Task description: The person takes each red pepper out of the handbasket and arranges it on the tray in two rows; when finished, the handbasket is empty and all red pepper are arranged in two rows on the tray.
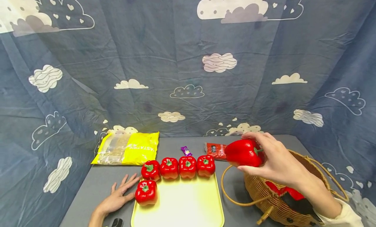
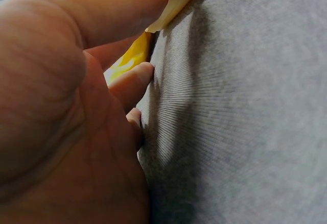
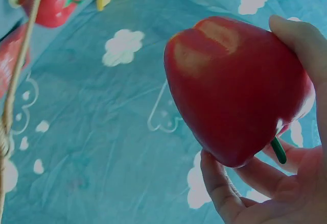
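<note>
My right hand (image 1: 280, 163) grips a red bell pepper (image 1: 242, 152), held tilted in the air beside the wicker basket (image 1: 255, 191). In the right wrist view the thumb and fingers lie around this pepper (image 3: 230, 91), its green stem toward the palm. More red bell peppers (image 1: 188, 167) stand on the pale yellow tray (image 1: 188, 207): a row along its back edge and one pepper (image 1: 146, 192) at the left side. My left hand (image 1: 114, 198) rests on the table by the tray's left edge, fingers spread, its thumb at the rim.
Red items show inside the basket, whose looped handle (image 1: 224, 184) reaches toward the tray. Behind stand a yellow pasta bag (image 1: 141, 148), a small purple wrapped sweet (image 1: 186, 151) and a red packet (image 1: 215, 151). A cloud-patterned curtain (image 1: 188, 73) closes off the back. A black object (image 1: 117, 222) lies at the front.
</note>
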A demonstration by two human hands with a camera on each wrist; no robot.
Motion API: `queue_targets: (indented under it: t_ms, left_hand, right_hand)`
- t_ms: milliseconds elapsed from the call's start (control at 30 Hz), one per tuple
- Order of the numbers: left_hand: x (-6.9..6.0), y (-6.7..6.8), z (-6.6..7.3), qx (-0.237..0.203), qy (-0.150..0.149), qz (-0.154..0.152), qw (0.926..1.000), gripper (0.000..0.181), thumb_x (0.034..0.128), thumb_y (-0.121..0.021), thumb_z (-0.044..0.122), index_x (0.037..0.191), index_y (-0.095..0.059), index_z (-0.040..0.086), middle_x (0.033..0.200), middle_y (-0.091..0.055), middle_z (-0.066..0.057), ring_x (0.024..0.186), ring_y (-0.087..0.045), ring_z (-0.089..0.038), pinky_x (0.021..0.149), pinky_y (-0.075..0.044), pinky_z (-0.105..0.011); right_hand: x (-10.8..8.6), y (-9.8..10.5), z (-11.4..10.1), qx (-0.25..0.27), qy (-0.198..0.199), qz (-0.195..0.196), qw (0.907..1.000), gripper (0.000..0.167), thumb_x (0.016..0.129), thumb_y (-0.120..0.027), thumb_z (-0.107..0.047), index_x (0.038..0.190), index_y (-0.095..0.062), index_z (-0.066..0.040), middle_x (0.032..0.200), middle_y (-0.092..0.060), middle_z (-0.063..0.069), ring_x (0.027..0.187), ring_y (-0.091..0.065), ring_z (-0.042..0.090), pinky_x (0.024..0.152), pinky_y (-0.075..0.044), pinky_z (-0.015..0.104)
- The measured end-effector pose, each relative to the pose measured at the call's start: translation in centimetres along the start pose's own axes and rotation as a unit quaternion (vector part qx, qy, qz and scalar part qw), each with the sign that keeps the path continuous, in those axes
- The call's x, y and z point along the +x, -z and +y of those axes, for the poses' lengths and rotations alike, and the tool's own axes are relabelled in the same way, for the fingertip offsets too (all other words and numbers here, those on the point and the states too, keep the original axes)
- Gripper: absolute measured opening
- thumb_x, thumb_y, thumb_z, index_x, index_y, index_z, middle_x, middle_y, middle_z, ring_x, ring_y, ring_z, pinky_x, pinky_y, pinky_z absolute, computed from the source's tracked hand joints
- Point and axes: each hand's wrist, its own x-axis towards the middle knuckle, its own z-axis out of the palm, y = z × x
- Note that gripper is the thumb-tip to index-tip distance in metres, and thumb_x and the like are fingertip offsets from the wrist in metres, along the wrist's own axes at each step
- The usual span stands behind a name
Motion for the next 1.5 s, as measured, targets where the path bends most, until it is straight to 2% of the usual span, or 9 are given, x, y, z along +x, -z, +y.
queue_targets:
  t_ms: [367, 567, 633, 767, 933, 1033, 1233, 1333, 1500]
  left_hand:
    - [-0.1, 0.1, 0.0, -0.001, -0.005, 0.001, 1.0000, 0.063, 0.1001, -0.060, 0.034, 0.156, -0.038, 0.016, 0.167, -0.015, -0.020, 0.151, 0.013, -0.049, 0.107, 0.022, -0.071]
    - [0.0, 0.0, -0.2, -0.005, 0.002, -0.001, 1.0000, 0.063, 0.0989, -0.062, 0.032, 0.156, -0.039, 0.017, 0.167, -0.015, -0.020, 0.151, 0.014, -0.048, 0.106, 0.023, -0.072]
    - [0.0, 0.0, -0.3, -0.007, 0.002, -0.002, 1.0000, 0.064, 0.0986, -0.062, 0.032, 0.156, -0.039, 0.017, 0.167, -0.015, -0.020, 0.151, 0.014, -0.048, 0.106, 0.024, -0.072]
    - [-0.1, 0.0, -0.3, -0.009, -0.005, -0.002, 0.9999, 0.063, 0.0994, -0.061, 0.031, 0.156, -0.038, 0.017, 0.167, -0.014, -0.021, 0.151, 0.015, -0.048, 0.106, 0.024, -0.072]
    - [0.0, 0.1, -0.3, -0.010, -0.010, -0.004, 0.9999, 0.063, 0.1002, -0.060, 0.032, 0.157, -0.038, 0.016, 0.167, -0.014, -0.021, 0.151, 0.015, -0.049, 0.106, 0.023, -0.072]
    - [0.1, 0.1, -0.3, -0.008, -0.007, -0.005, 0.9999, 0.062, 0.1002, -0.060, 0.032, 0.156, -0.038, 0.017, 0.167, -0.015, -0.021, 0.151, 0.014, -0.048, 0.106, 0.022, -0.072]
    - [0.1, 0.1, -0.4, -0.003, -0.008, -0.005, 1.0000, 0.062, 0.1004, -0.060, 0.034, 0.157, -0.038, 0.018, 0.167, -0.015, -0.020, 0.151, 0.013, -0.049, 0.106, 0.021, -0.072]
    - [0.1, 0.1, -0.4, 0.003, -0.007, -0.005, 1.0000, 0.063, 0.1006, -0.059, 0.036, 0.157, -0.037, 0.019, 0.167, -0.015, -0.019, 0.152, 0.012, -0.047, 0.107, 0.021, -0.071]
    - [0.1, 0.1, -0.5, 0.006, -0.003, -0.005, 1.0000, 0.064, 0.1005, -0.059, 0.037, 0.157, -0.037, 0.019, 0.168, -0.014, -0.017, 0.152, 0.012, -0.047, 0.108, 0.021, -0.071]
  right_hand:
    - [-0.2, -2.5, -1.8, 0.035, 0.021, 0.017, 0.9990, 0.074, 0.064, -0.096, -0.033, 0.127, -0.062, -0.013, 0.117, -0.066, -0.001, 0.097, -0.061, 0.015, 0.068, -0.059, 0.026]
    - [-0.3, -4.3, -3.2, 0.107, -0.007, -0.025, 0.9939, 0.073, 0.072, -0.091, -0.040, 0.132, -0.058, -0.015, 0.121, -0.067, -0.002, 0.091, -0.067, 0.008, 0.068, -0.059, 0.022]
    - [-0.3, -5.0, -3.8, 0.119, -0.007, -0.036, 0.9922, 0.073, 0.075, -0.088, -0.045, 0.135, -0.057, -0.018, 0.125, -0.066, -0.001, 0.094, -0.069, 0.010, 0.070, -0.060, 0.023]
    - [-0.1, -6.5, -4.7, 0.130, 0.012, -0.044, 0.9905, 0.072, 0.076, -0.085, -0.049, 0.135, -0.057, -0.020, 0.130, -0.063, -0.002, 0.105, -0.068, 0.017, 0.074, -0.060, 0.025]
    - [0.3, -8.2, -5.8, 0.128, 0.029, -0.055, 0.9898, 0.069, 0.077, -0.085, -0.049, 0.134, -0.057, -0.022, 0.135, -0.058, -0.005, 0.115, -0.064, 0.016, 0.085, -0.060, 0.033]
    - [0.4, -9.0, -6.4, 0.116, 0.023, -0.070, 0.9905, 0.068, 0.078, -0.085, -0.047, 0.135, -0.055, -0.026, 0.138, -0.054, -0.010, 0.117, -0.062, 0.011, 0.090, -0.058, 0.034]
    - [0.6, -10.6, -7.4, 0.136, 0.000, -0.093, 0.9863, 0.072, 0.078, -0.086, -0.041, 0.137, -0.048, -0.024, 0.134, -0.051, -0.014, 0.112, -0.060, 0.004, 0.090, -0.057, 0.029]
    - [0.8, -11.4, -7.8, 0.145, -0.002, -0.101, 0.9843, 0.070, 0.079, -0.083, -0.048, 0.136, -0.050, -0.024, 0.136, -0.050, -0.013, 0.112, -0.061, 0.006, 0.090, -0.057, 0.032]
    - [1.0, -12.8, -8.1, 0.145, -0.003, -0.118, 0.9823, 0.072, 0.082, -0.071, -0.066, 0.140, -0.051, -0.028, 0.143, -0.048, -0.009, 0.119, -0.059, 0.014, 0.093, -0.055, 0.042]
